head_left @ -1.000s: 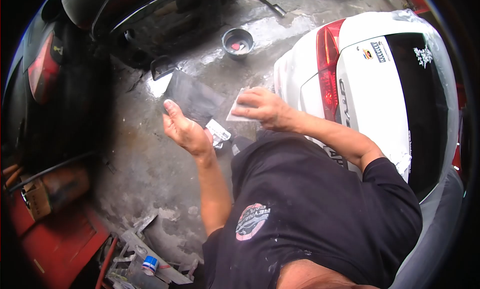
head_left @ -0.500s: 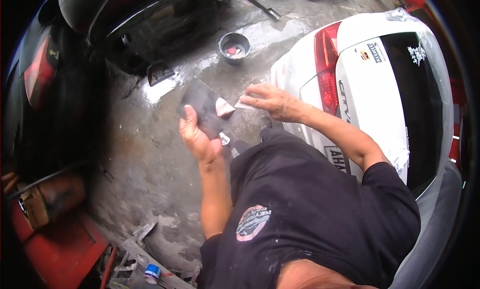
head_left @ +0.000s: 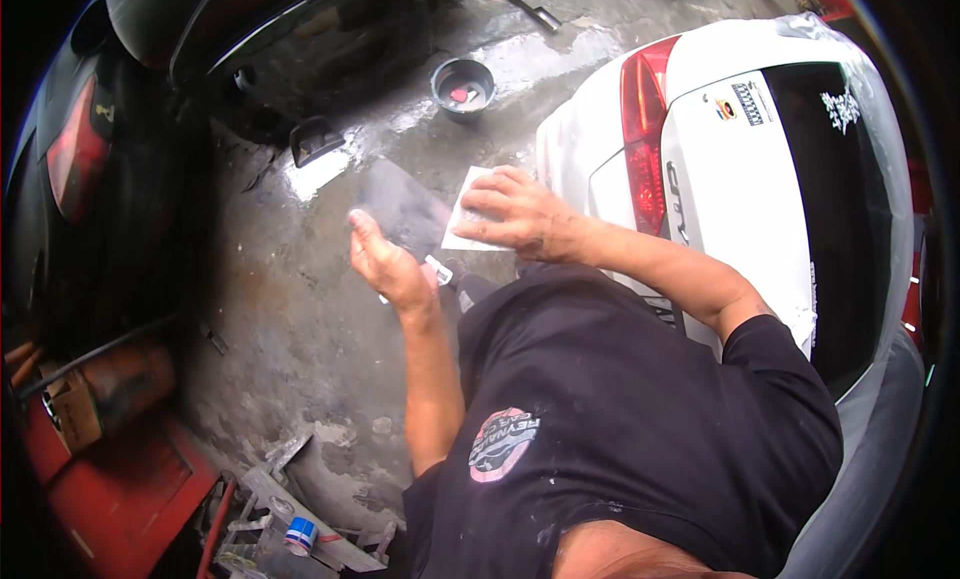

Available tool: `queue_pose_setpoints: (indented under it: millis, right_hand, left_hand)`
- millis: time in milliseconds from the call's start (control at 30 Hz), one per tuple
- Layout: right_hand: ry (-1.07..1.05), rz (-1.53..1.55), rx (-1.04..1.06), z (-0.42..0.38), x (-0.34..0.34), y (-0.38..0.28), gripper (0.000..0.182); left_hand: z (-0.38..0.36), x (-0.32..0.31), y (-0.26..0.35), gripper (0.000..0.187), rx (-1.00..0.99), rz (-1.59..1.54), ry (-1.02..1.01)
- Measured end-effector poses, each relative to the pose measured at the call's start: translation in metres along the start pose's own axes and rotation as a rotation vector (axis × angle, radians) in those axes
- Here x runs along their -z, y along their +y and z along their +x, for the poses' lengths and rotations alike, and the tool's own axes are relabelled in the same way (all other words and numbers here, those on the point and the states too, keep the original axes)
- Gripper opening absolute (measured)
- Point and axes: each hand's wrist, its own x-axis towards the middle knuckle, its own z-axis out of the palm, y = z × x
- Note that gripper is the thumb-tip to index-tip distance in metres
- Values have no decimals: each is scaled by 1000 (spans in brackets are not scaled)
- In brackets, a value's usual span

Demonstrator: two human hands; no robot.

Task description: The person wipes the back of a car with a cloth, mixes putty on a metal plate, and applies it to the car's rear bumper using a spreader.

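Note:
My left hand [head_left: 392, 269] grips a thin, dark grey flat panel [head_left: 400, 199] at its near edge. The thumb is raised along the left side and the other fingers are mostly hidden. Motion blurs the panel. My right hand [head_left: 520, 217] is closed on a white sheet of paper [head_left: 465, 241], its fingers bent over the sheet's face. The sheet's left edge overlaps the panel's right side in this view. Just by the left hand's heel is a small white printed label [head_left: 438, 270].
A white car [head_left: 705, 159] with a red tail light stands on the right. Dark cars [head_left: 140, 39] are at the left and back. A dark bucket [head_left: 463, 67] sits on the wet concrete floor [head_left: 290, 299]. A blue-and-white can [head_left: 300, 536] is at lower left by a metal frame.
The right hand has moved left and slightly down, bringing the white sheet over the panel's right edge, and more of the sheet shows. The left hand has shifted slightly left.

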Motion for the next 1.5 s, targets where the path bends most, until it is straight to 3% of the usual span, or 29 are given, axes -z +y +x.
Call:
queue_pose_setpoints:
  millis: [100, 167, 233, 267, 333, 433, 567, 633, 700, 767, 900, 1033, 1100, 1133, 1167, 1233, 1267, 1300, 1367, 1433, 1500]
  right_hand:
    - [-98, 17, -59, -11, 5, 11, 45]
    - [31, 374, -146, 4, 21, 7, 62]
    - [95, 417, -115, 20, 34, -8, 64]
    - [118, 405, -14, 25, 34, -14, 63]
    - [125, 303, 108, 22, 30, -14, 63]
    - [102, 248, -1, -2, 10, 9, 62]
    - [-84, 129, -95, -18, 15, 33, 61]
    - [-15, 95, -113, 8, 27, 29, 57]
    - [98, 56, -56, 44, 41, 16, 58]
    - [126, 18, 15, 58, 26, 5, 44]
    - [34, 34, 63, 32, -3, -9, 45]
    - [16, 69, 48, 6, -11, -1, 50]
    - [-122, 62, -6, -8, -14, 9, 54]
    - [-184, 190, -128, -10, -8, 9, 62]
    - [-191, 187, -118, -1, 1, 7, 62]
    - [99, 422, -93, 19, 21, -5, 66]
    - [77, 432, -5, 26, 29, -7, 65]
    - [86, 424, -6, 28, 29, -12, 65]
    - [84, 326, 134, 31, 29, -26, 64]
    - [109, 290, 120, 10, 13, -14, 66]
    - [24, 298, -39, -7, 8, 1, 68]
  left_hand:
    - [1, -9, 16, 53, -15, -51, 44]
    - [1, -11, 20, 54, -66, -71, 79]
    - [-1, -3, 11, 53, 167, -114, -19]
    - [-1, 0, 0, 49, 323, -317, -103]
    - [-8, 4, -18, 47, 377, -364, -106]
    - [-16, 10, -22, 41, 447, -434, -50]
    - [-13, 11, -2, 39, 310, -369, -59]
    - [-15, -3, 24, 42, 65, -170, -190]
    - [-12, -4, 12, 41, -8, -46, -144]
    - [-18, -15, 12, 47, -75, 56, -191]
    - [-11, -13, 17, 52, -27, 20, 54]
    - [-5, 9, -4, 53, -50, 124, 119]
    - [-3, -5, 19, 52, -56, 51, 195]
    - [-2, -9, 27, 51, -61, -16, 280]
    - [1, -6, 27, 51, -64, -26, 289]
    - [4, 7, 23, 50, -50, -98, 5]
    - [5, 12, 17, 45, 73, -150, -80]
    - [6, 15, 4, 45, 70, -150, -92]
    - [0, 14, -15, 40, 481, -456, -142]
    - [-12, 15, -20, 34, 452, -421, -129]
    - [-19, 15, -20, 33, 468, -419, -35]
